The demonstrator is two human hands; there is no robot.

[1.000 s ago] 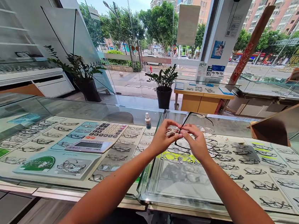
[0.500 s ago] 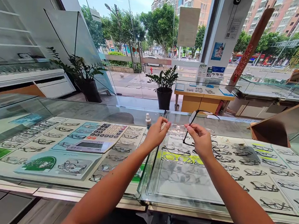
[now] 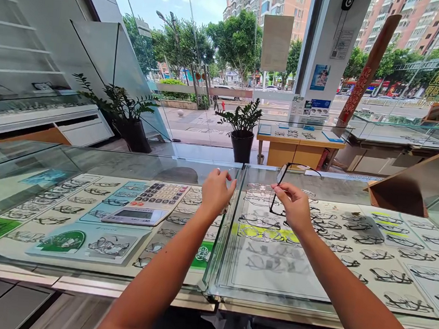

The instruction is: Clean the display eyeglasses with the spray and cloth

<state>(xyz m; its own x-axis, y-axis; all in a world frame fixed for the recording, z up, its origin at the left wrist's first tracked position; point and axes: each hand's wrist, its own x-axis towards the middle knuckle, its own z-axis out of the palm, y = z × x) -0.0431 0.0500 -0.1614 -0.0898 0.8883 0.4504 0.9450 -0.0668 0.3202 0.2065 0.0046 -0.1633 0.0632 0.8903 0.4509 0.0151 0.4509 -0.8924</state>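
Observation:
My right hand [image 3: 295, 204] pinches a pair of black-framed eyeglasses [image 3: 279, 180] between thumb and fingers. The glasses are held tilted above the right glass counter, one temple reaching out to the right. My left hand [image 3: 216, 191] is over the left counter with curled fingers, at the spot of a small white spray bottle [image 3: 218, 170]. Only a bit of the bottle's white top shows; the hand hides the remainder, and the fingers look closed around it.
Glass display counters [image 3: 221, 259] hold rows of eyeglasses. A calculator [image 3: 142, 208] lies on the left counter near a pale box [image 3: 85, 247]. A wooden-backed stand [image 3: 401, 191] is at the right. Potted plants [image 3: 241, 143] stand beyond, before the window.
My left hand has moved left, away from the glasses, onto the spray bottle, which it now mostly covers. My right hand and the glasses have hardly moved.

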